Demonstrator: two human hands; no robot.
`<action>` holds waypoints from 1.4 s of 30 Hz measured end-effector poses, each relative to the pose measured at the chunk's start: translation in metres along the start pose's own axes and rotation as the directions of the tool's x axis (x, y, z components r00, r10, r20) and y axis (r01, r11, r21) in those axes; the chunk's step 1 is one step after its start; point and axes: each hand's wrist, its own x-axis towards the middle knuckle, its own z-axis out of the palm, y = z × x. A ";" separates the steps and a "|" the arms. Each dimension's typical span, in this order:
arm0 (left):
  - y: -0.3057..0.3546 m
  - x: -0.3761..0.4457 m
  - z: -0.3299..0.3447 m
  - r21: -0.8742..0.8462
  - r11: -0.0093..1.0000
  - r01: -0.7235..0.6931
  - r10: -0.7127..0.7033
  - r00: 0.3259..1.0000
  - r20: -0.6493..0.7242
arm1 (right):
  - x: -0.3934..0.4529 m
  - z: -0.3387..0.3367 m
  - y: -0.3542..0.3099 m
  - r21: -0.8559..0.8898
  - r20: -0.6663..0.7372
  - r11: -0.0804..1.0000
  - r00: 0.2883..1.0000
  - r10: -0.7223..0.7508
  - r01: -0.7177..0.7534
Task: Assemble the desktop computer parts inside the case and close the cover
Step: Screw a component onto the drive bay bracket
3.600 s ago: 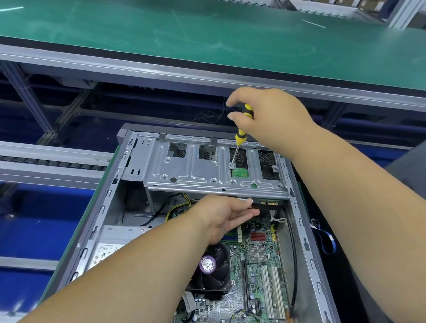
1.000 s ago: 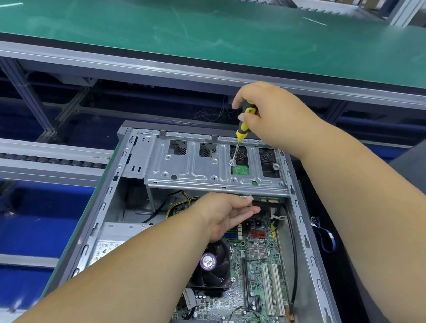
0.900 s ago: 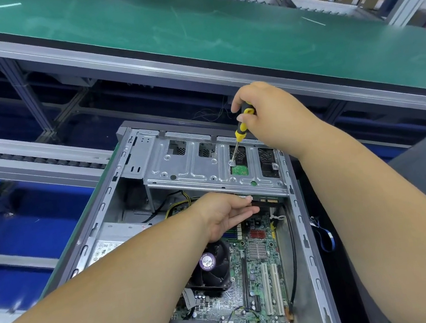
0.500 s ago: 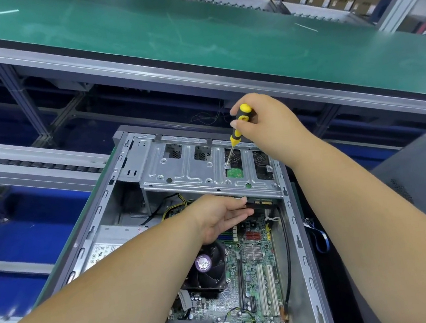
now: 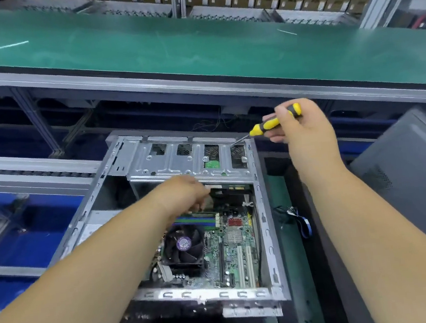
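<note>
An open metal computer case [image 5: 85,203] lies in front of me with its motherboard [image 5: 234,252] and black CPU fan [image 5: 183,248] exposed. A silver drive bracket [image 5: 180,162] spans the far end of the case. My right hand [image 5: 304,128] grips a yellow and black screwdriver [image 5: 266,126], lifted off the bracket and tilted, tip near the case's far right corner. My left hand [image 5: 183,194] reaches under the bracket's near edge; it is blurred and its fingers are hard to read.
A grey case cover [image 5: 410,185] lies at the right. A blue cable [image 5: 304,226] lies on the dark mat beside the case. A green conveyor belt [image 5: 192,48] runs across behind, with metal frame rails [image 5: 19,169] at the left and stacked cartons beyond.
My right hand lifted the screwdriver off the bracket's screw and swung it right. My left hand shifted at the bracket's edge. The view moved back and left.
</note>
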 end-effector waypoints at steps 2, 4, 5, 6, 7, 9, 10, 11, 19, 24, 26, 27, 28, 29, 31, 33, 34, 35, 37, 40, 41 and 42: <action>0.002 -0.013 0.005 -0.064 0.995 -0.072 0.068 0.995 -0.075 | -0.013 -0.021 0.008 0.097 -0.027 0.993 0.997 0.069 -0.067; 0.003 -0.025 0.014 -0.086 0.989 -0.124 0.112 0.985 -0.129 | -0.027 -0.038 0.016 0.148 -0.034 0.980 0.990 0.140 -0.134; 0.003 -0.030 0.019 -0.079 0.986 -0.146 0.133 0.979 -0.153 | -0.035 -0.045 0.019 0.161 -0.027 0.975 0.987 0.160 -0.154; 0.002 -0.035 0.024 -0.067 0.984 -0.166 0.152 0.973 -0.174 | -0.043 -0.051 0.022 0.173 -0.016 0.971 0.986 0.168 -0.163; 0.002 -0.040 0.030 -0.056 0.981 -0.187 0.173 0.967 -0.185 | -0.052 -0.057 0.025 0.180 -0.010 0.969 0.985 0.171 -0.167; -0.001 -0.048 0.039 -0.044 0.971 -0.236 0.226 0.961 -0.162 | -0.070 -0.065 0.027 0.184 -0.022 0.967 0.982 0.186 -0.179; -0.002 -0.051 0.043 -0.034 0.964 -0.262 0.255 0.957 -0.134 | -0.079 -0.068 0.027 0.186 -0.038 0.965 0.980 0.195 -0.185; -0.004 -0.054 0.047 -0.025 0.958 -0.287 0.283 0.953 -0.106 | -0.087 -0.070 0.028 0.187 -0.053 0.964 0.978 0.201 -0.188; -0.014 -0.060 0.088 -0.065 0.914 -0.401 0.405 0.913 0.057 | -0.149 -0.081 0.031 0.093 -0.213 0.966 0.943 0.255 -0.241; -0.016 -0.069 0.114 -0.003 0.867 -0.499 0.498 0.865 0.060 | -0.178 -0.094 0.042 0.025 -0.222 0.962 0.937 0.271 -0.272; -0.012 -0.073 0.122 0.058 0.832 -0.552 0.549 0.834 0.049 | -0.184 -0.101 0.050 0.009 -0.209 0.955 0.934 0.291 -0.296; -0.009 -0.076 0.126 0.096 0.812 -0.575 0.574 0.818 0.045 | -0.185 -0.105 0.055 -0.007 -0.198 0.950 0.932 0.303 -0.311; -0.005 -0.078 0.130 0.142 0.787 -0.601 0.602 0.798 0.042 | -0.186 -0.108 0.060 -0.031 -0.182 0.947 0.933 0.310 -0.321; 0.000 -0.079 0.136 0.189 0.757 -0.625 0.630 0.776 0.043 | -0.185 -0.112 0.066 -0.057 -0.160 0.944 0.936 0.312 -0.325; 0.010 -0.084 0.148 0.259 0.708 -0.657 0.669 0.742 0.052 | -0.182 -0.118 0.076 -0.116 -0.102 0.940 0.946 0.309 -0.320; 0.020 -0.090 0.164 0.285 0.662 -0.694 0.707 0.703 0.069 | -0.179 -0.126 0.087 -0.226 -0.031 0.928 0.954 0.298 -0.297; 0.024 -0.093 0.173 0.284 0.639 -0.715 0.728 0.681 0.075 | -0.177 -0.130 0.093 -0.294 0.023 0.917 0.957 0.290 -0.271; 0.028 -0.096 0.183 0.275 0.625 -0.731 0.743 0.665 0.081 | -0.176 -0.135 0.098 -0.361 0.093 0.902 0.953 0.288 -0.238; 0.033 -0.097 0.205 0.240 0.636 -0.734 0.738 0.669 0.089 | -0.175 -0.145 0.110 -0.492 0.253 0.857 0.916 0.310 -0.154; 0.027 -0.089 0.237 0.177 0.750 -0.637 0.638 0.768 0.060 | -0.176 -0.156 0.129 -0.645 0.414 0.764 0.844 0.342 0.006; 0.022 -0.085 0.245 0.141 0.804 -0.578 0.579 0.814 0.041 | -0.177 -0.158 0.136 -0.662 0.444 0.748 0.827 0.345 0.044; 0.016 -0.081 0.253 0.098 0.854 -0.511 0.512 0.859 0.019 | -0.178 -0.160 0.142 -0.666 0.469 0.742 0.815 0.341 0.074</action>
